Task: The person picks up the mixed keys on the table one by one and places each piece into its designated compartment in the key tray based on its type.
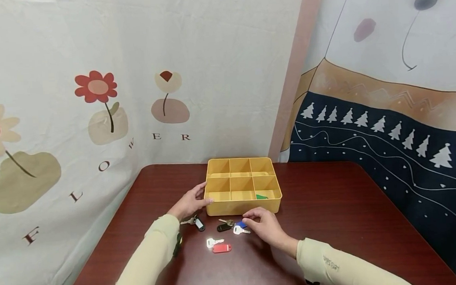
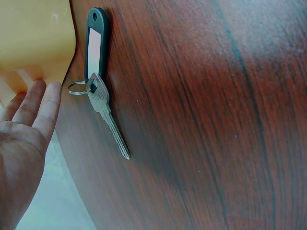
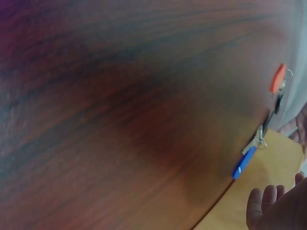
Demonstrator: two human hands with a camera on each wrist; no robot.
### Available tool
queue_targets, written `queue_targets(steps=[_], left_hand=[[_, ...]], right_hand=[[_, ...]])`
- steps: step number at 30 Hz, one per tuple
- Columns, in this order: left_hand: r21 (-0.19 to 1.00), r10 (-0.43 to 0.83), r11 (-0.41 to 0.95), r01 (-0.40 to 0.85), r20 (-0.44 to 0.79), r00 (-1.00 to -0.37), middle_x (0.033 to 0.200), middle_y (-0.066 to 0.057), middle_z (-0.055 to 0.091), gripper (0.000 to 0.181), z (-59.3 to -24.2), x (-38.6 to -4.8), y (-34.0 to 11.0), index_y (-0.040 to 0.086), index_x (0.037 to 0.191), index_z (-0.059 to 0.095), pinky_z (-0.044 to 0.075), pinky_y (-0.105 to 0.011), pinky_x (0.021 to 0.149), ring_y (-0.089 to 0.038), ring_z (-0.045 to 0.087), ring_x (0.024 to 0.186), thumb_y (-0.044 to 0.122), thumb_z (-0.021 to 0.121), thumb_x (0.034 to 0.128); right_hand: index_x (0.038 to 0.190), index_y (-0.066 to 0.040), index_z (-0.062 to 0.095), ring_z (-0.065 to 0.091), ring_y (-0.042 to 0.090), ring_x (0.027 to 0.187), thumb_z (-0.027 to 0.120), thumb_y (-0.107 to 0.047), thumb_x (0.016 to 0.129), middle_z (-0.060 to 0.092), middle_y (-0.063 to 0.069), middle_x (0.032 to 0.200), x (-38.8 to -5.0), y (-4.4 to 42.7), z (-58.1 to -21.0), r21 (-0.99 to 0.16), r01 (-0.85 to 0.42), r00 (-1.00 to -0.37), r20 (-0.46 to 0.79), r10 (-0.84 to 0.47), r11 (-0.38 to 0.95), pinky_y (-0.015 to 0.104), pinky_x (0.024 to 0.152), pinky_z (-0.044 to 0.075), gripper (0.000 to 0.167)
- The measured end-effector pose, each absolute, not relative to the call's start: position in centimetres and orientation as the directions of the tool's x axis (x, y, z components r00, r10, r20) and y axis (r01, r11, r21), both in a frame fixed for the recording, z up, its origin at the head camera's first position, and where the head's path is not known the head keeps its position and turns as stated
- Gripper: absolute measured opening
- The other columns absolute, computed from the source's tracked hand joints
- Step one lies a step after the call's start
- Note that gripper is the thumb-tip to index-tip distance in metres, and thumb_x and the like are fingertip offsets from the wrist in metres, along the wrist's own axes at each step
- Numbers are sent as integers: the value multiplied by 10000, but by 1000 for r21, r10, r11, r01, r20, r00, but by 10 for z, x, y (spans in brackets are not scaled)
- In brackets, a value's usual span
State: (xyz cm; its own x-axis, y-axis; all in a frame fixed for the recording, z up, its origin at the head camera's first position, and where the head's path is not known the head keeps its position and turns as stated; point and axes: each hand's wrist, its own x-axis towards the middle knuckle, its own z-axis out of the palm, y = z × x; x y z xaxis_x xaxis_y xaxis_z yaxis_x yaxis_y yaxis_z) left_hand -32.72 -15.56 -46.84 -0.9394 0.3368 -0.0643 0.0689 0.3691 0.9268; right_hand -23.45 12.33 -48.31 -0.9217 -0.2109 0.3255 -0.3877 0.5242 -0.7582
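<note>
A yellow six-compartment box (image 1: 243, 207) stands on the table. My left hand (image 1: 192, 202) rests at its left side, fingers extended against the wall. Below that hand lies a key (image 2: 103, 100) on a ring with a black tag (image 2: 94, 48). My right hand (image 1: 267, 225) hovers by the box's front right, fingers loosely bent, holding nothing visible. Close to its fingertips are a blue tag (image 1: 241, 224) and its key (image 1: 239, 230). Left of these lies another black tag (image 1: 224, 227) with a key. Nearer me is a red tag (image 1: 221, 248) with a key (image 1: 214, 242).
Inside the front right compartment sits a green piece (image 1: 261, 197), mostly hidden by the box wall. The dark red wooden table (image 1: 325, 197) reaches back to a printed cloth backdrop (image 1: 223, 73) just behind the box.
</note>
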Motion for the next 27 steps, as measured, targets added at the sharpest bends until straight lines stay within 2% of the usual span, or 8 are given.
queue_targets(steps=[7,13,18,27], left_hand=[[928,333,367,63,-68,-940,1540,-295,304,807,-467,-325,-155,14,1562,235,482,-474,981,-411,474,1308,144,719,929],[923,333,382,53,-83,-939,1557,-277,286,828,-467,-325,-156,32,1569,228,460,-474,1008,-400,455,1329,184,726,926],[921,324,386,51,-83,-942,1560,-262,295,834,-467,-324,-155,45,1571,235,452,-475,1017,-383,455,1334,193,733,920],[921,332,384,62,-75,-940,1550,-272,308,825,-465,-322,-155,29,1569,225,460,-467,1010,-389,464,1326,182,722,928]], right_hand=[[908,-117,774,650,176,849,772,-190,857,686,-2,921,-235,115,-494,-715,-380,-924,316,-214,587,294,745,509,90],[902,-135,787,658,217,919,778,-189,839,691,-7,927,-237,107,-502,-645,-365,-928,313,-203,672,361,782,506,84],[867,-173,785,659,198,927,778,-226,839,685,-45,907,-236,100,-503,-610,-352,-927,332,-174,710,375,783,514,61],[825,-202,775,626,209,933,768,-241,836,662,-56,892,-238,92,-504,-602,-284,-949,288,-129,746,399,764,497,41]])
